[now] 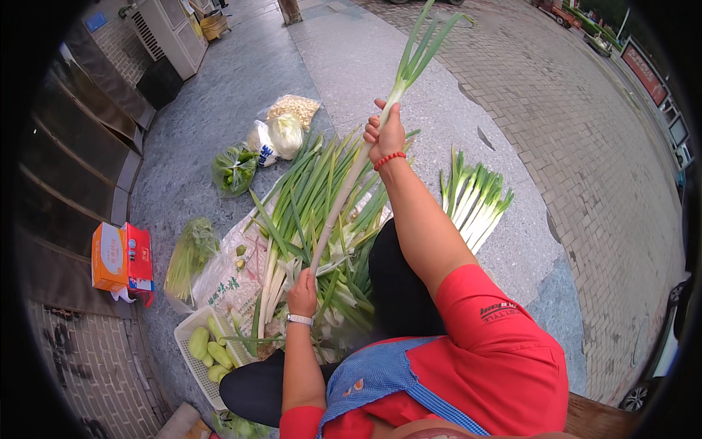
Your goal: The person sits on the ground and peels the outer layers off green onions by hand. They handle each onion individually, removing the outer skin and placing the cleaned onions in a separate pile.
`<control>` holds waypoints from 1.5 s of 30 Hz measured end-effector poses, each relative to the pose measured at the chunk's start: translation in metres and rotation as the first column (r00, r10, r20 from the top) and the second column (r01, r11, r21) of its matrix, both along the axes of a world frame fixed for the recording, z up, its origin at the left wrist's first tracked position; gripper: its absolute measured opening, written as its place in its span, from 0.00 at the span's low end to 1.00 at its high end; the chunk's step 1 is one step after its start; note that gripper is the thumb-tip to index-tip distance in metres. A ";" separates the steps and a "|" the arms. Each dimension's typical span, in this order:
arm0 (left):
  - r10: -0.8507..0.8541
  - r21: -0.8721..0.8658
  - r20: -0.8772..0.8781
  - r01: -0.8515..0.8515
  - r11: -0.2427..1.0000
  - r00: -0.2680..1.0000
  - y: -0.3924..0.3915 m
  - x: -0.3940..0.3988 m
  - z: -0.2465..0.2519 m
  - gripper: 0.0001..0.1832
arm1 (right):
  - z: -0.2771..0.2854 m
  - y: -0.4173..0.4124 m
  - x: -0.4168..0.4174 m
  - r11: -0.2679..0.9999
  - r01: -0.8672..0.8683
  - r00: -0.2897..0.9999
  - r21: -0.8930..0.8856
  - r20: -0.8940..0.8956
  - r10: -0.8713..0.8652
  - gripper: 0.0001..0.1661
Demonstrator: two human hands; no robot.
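A long green onion [343, 200] slants across the view between my two hands. My right hand [386, 131] grips it high on the pale stalk, just below the green leaves. Around its lower, root end my left hand [302, 293] is closed. Beneath the stalk, a heap of untrimmed green onions [299, 203] lies on a white woven sack [236, 274], with loose peeled leaves [343, 288] at its near side. To the right of my knee, a row of clean white-stalked green onions [476, 203] rests on the paving.
At left stand a plastic basket [189, 359] of pale green squash [219, 354], bagged leafy greens [189, 255] and a red-orange carton [109, 255]. Farther off are bagged green peppers [235, 171], a bagged cabbage [287, 136] and a bag of pale pieces [296, 108]. Brick paving [592, 164] extends right.
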State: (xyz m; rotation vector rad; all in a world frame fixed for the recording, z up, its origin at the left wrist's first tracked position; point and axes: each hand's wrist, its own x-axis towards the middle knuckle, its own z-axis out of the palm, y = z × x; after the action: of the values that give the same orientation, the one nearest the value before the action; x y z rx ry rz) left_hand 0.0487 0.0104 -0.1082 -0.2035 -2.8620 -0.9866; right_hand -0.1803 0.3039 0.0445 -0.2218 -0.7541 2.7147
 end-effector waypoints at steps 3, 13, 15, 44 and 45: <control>0.085 -0.157 -0.017 -0.087 0.984 0.996 -0.032 0.024 -0.049 0.11 | -0.002 0.002 -0.001 1.000 0.001 1.000 0.014 -0.019 -0.001 0.31; 0.191 -0.187 -0.027 -0.192 0.963 0.981 -0.035 -0.026 -0.032 0.11 | 0.014 -0.022 0.010 0.963 -0.119 0.984 0.241 -0.104 0.148 0.28; 0.137 0.071 -0.023 -0.135 0.988 0.990 -0.005 -0.054 0.017 0.11 | 0.014 -0.031 0.014 0.926 -0.152 0.974 0.345 -0.107 0.200 0.30; -0.145 -0.275 0.147 0.181 0.944 0.979 -0.053 -0.038 0.171 0.20 | -0.002 0.026 0.059 -0.513 0.304 0.862 0.803 -0.002 0.508 0.35; -0.176 -0.151 0.197 0.207 0.967 0.965 -0.050 -0.038 0.170 0.18 | -0.015 0.034 0.059 -0.495 0.301 0.867 0.815 -0.017 0.499 0.35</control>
State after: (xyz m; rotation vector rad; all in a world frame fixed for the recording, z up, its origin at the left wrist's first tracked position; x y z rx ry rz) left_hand 0.0108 -0.0393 0.0616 -0.4357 -3.1461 -0.8266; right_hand -0.1214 0.3383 0.0292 1.0412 -2.6799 0.6882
